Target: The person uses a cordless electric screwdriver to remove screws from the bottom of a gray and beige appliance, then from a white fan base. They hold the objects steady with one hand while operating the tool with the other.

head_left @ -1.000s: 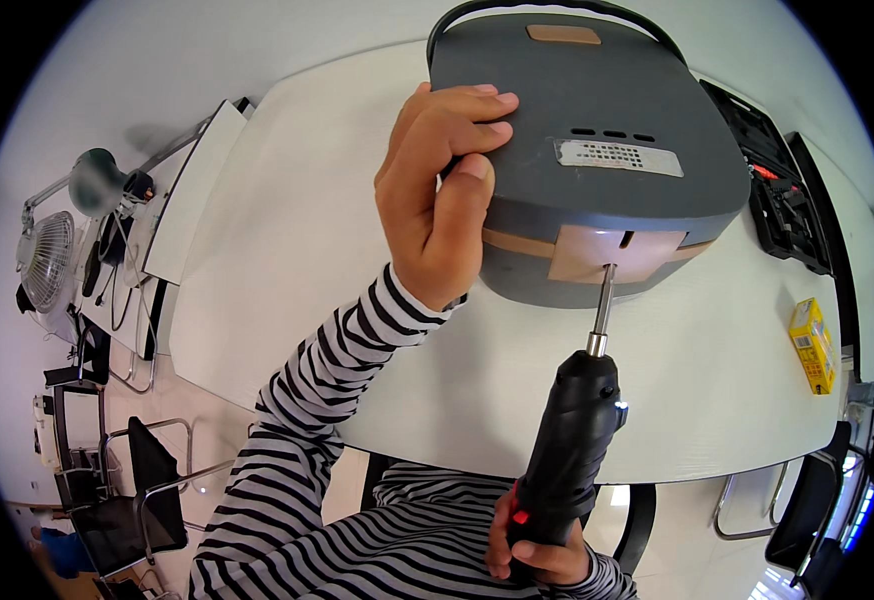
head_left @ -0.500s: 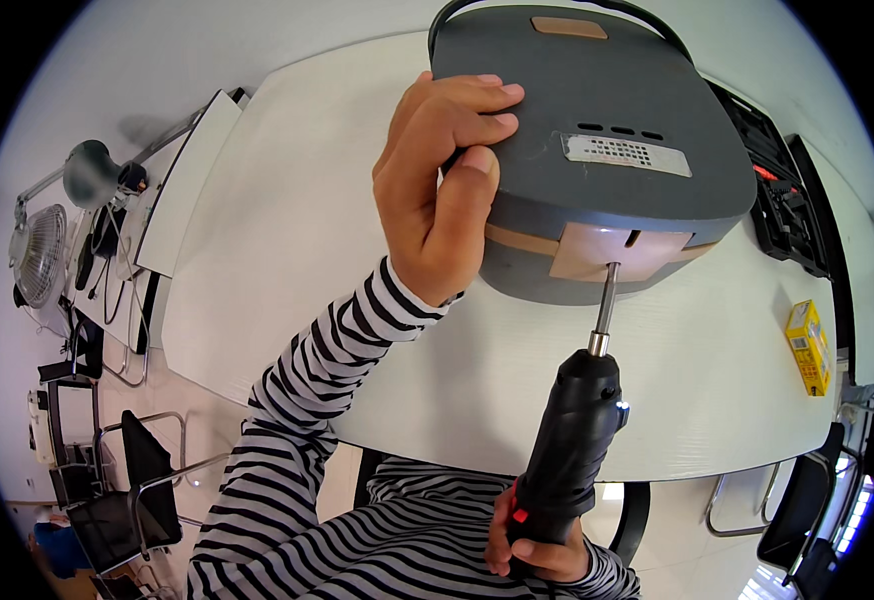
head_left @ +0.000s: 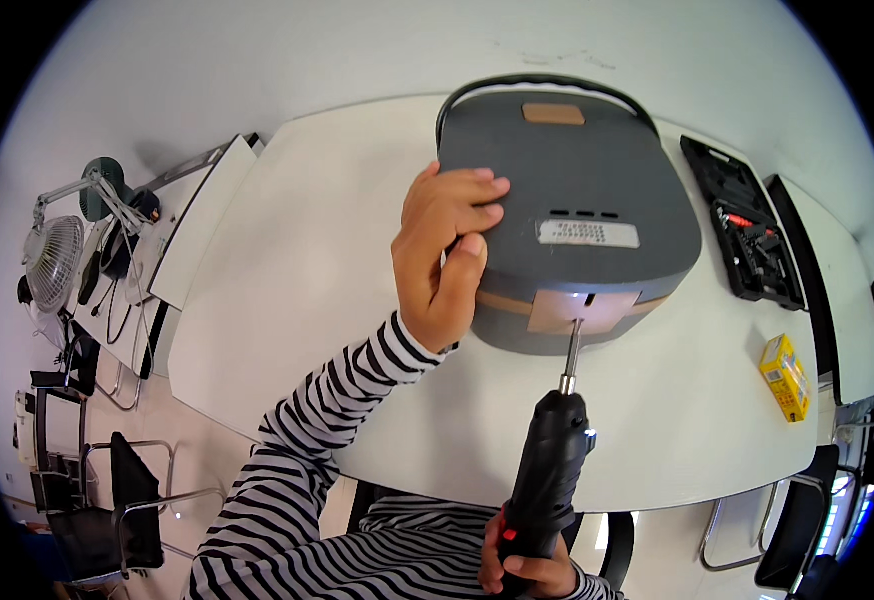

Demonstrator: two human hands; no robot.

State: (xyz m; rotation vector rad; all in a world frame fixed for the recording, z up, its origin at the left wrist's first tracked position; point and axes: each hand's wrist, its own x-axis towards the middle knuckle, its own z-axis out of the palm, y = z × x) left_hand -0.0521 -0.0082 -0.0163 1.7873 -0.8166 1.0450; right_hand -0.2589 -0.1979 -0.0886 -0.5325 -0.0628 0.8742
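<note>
So the grey appliance [head_left: 577, 200] with the black carry handle sits on the white desk [head_left: 327, 290], up around 12 o'clock from the person. Left hand [head_left: 444, 255] is clamped on its left edge at about 9 o'clock of the casing, fingers [head_left: 472, 190] laid together flat on top and thumb pressed against the side. Right hand [head_left: 527, 572] is down at 6 o'clock, fingers wrapped tight around the grip of a black electric screwdriver [head_left: 547, 480], red spot showing near the base. The bit [head_left: 572, 345] points up and meets the tan panel on the front of the appliance. Off at 3 o'clock there's an open black tool case [head_left: 747, 240], and a small yellow box [head_left: 785, 377] lies nearer the desk's edge. A little fan [head_left: 54, 262] stands way over at 9 o'clock.
</note>
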